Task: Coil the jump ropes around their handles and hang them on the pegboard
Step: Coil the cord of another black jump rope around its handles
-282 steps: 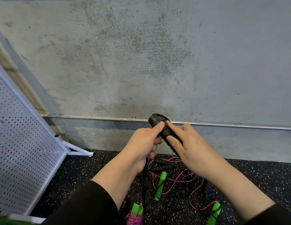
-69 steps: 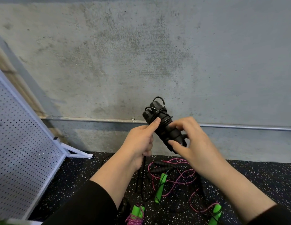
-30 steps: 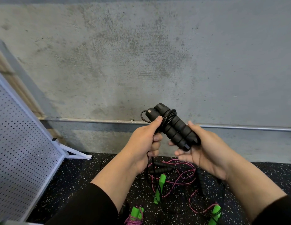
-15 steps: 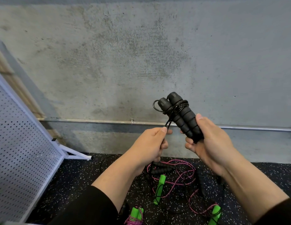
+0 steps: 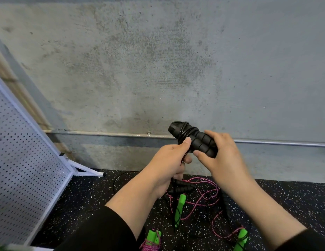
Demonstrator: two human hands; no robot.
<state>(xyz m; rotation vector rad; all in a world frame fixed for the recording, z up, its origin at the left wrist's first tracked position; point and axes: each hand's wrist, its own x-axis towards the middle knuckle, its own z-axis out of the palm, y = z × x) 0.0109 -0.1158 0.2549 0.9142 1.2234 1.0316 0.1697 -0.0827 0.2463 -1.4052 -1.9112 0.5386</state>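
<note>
Between two hands (image 5: 169, 160) (image 5: 223, 156), one black coiled jump rope (image 5: 192, 140).

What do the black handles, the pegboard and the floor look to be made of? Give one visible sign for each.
Black handles: likely matte foam, ribbed into soft segments.
Pegboard: probably white-painted metal, with even rows of punched holes and a thin frame.
Floor: looks like black rubber matting, flecked white.

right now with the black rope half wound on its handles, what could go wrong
1. The coils bunch near the top of the black handles; if the left hand eases its pinch on the cord, they may spring loose.
2. Slack trails down into the pink rope on the floor and could snag it.
3. The right hand grips low, so the paired handles might twist apart.
</note>
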